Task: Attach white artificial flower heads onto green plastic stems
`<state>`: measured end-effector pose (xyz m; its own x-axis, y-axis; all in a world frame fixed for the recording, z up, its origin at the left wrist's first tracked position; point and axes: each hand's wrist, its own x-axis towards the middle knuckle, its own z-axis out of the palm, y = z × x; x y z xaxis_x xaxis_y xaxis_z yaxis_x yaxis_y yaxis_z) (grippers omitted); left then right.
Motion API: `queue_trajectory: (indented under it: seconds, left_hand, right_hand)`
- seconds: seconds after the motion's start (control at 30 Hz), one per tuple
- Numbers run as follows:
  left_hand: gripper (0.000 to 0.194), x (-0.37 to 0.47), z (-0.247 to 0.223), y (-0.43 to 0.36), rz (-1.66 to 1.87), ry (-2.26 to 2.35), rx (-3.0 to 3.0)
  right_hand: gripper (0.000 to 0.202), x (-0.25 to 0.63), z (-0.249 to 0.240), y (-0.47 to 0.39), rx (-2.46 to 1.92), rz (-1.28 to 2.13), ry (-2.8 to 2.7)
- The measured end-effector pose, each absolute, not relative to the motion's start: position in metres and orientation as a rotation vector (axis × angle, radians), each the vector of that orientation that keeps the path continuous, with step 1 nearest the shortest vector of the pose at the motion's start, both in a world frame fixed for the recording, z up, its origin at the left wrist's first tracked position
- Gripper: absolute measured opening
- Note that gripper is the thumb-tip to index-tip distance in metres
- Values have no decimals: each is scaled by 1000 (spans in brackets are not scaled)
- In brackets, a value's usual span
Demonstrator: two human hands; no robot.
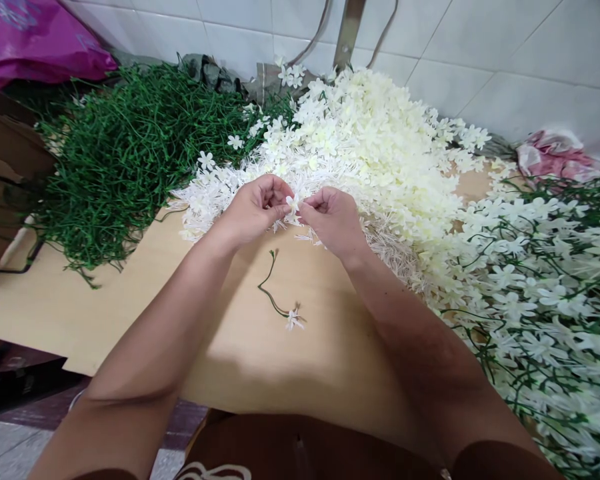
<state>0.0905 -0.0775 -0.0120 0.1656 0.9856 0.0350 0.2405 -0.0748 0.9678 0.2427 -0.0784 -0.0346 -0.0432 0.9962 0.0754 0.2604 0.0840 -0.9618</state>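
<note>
A small white flower (293, 204) is pinched between my two hands, just over the near edge of the white pile. My left hand (260, 205) grips its left side with thumb and forefinger, the other fingers curled. From the right, my right hand (334, 219) holds it with closed fingertips. Below them, a green stem (269, 293) lies on the wooden board (240, 360), with a white flower piece (294, 320) at its lower end. Behind my hands is a large pile of white and cream flowers (360, 140).
Green stems (130, 147) are heaped at the left, beside a cardboard box (10, 153) and a magenta bag (45, 43). Flowers on green stems (540, 300) cover the right side. A pink and white bag (555, 157) lies near the tiled wall (460, 53).
</note>
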Motion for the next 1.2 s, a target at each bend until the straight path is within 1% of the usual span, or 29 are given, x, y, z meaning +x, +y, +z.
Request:
queue_trajectory:
  seconds: [0.17, 0.4, 0.5, 0.57, 0.63, 0.73, 0.83, 0.97, 1.1, 1.2]
  left_hand:
    - [17, 90, -15, -78, 979, 1212, 1522]
    - [14, 85, -11, -79, 907, 1165, 1516]
    - [16, 75, -10, -81, 889, 1275, 1570]
    - [15, 64, -13, -89, 834, 1424, 1668]
    - [17, 54, -18, -103, 702, 1546, 1797]
    - [25, 46, -30, -128, 511, 1559, 1946]
    - [18, 51, -47, -142, 507, 1548, 2008]
    - [15, 63, -61, -142, 612, 1544, 1985]
    - [19, 71, -61, -140, 586, 1517, 2078]
    - [12, 76, -59, -141, 548, 1572, 2136]
  right_hand:
    - [16, 242, -35, -79, -1305, 997, -1521]
    - [17, 242, -47, -73, -1156, 1136, -1473]
    - [18, 244, -47, -70, -1123, 1211, -1424]
    - [21, 244, -46, -70, -1057, 1274, -1425]
    - [26, 244, -43, -71, -955, 1360, -1454]
    - [37, 243, -42, -74, -812, 1544, -1511]
    - [43, 242, -43, -77, -779, 1692, -1541]
    - [42, 243, -48, -78, -826, 1752, -1526]
    - [37, 247, -53, -76, -890, 1777, -1535]
    - [36, 248, -56, -75, -919, 1794, -1586]
